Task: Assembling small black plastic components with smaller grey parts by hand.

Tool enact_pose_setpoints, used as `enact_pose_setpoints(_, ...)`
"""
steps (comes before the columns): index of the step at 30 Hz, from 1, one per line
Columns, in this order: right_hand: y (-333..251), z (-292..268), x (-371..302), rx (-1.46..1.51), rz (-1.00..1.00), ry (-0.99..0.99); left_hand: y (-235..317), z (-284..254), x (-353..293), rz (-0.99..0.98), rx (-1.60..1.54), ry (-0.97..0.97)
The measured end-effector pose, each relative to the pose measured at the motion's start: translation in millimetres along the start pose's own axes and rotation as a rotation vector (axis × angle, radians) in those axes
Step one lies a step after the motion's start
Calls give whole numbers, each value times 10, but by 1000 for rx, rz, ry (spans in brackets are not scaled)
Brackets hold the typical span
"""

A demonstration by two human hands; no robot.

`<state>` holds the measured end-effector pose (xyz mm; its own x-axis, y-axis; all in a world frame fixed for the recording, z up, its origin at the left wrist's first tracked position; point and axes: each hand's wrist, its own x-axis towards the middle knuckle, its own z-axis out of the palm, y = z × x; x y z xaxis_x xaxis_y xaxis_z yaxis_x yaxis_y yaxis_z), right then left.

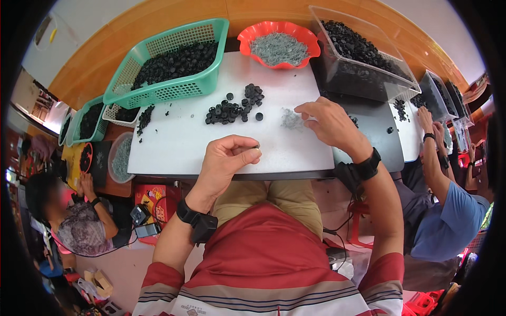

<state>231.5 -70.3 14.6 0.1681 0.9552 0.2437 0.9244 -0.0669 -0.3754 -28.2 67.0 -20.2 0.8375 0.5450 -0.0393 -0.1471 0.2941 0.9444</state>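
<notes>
My left hand (225, 160) is over the near part of the white board (174, 152), thumb and forefinger pinched together. Only a dark sliver shows at the fingertips, too small to name. Farther right, my right hand (333, 125) reaches over a small heap of pale grey translucent pieces (291, 119). Its thumb and forefinger are apart beside the heap, and I see nothing between them. Past my left hand lies a loose pile of small round black caps (226, 112), with a single cap (259, 116) just to its right.
Along the back stand a green basket (158, 88) of black parts, a red scalloped bowl (245, 36) of pale pieces and a clear bin (363, 89) of black parts. A bowl of pale pieces (122, 158) stands left. People work at both sides; a co-worker's hand (425, 120) is at the right.
</notes>
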Motion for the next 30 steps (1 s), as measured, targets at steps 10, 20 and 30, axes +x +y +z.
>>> enact_pose_setpoints(10, -58, -88, 57, -17, -10, -137, -7, 15, -9, 17, 18, 9)
enact_pose_setpoints(20, -120, -1, -254, -93, -122, 65, 6, 34, -13, 26, 27, 16)
enact_pose_setpoints(30, -153, 52, -418, -43, -63, 132, 12, 34, -18, 20, 18, 10)
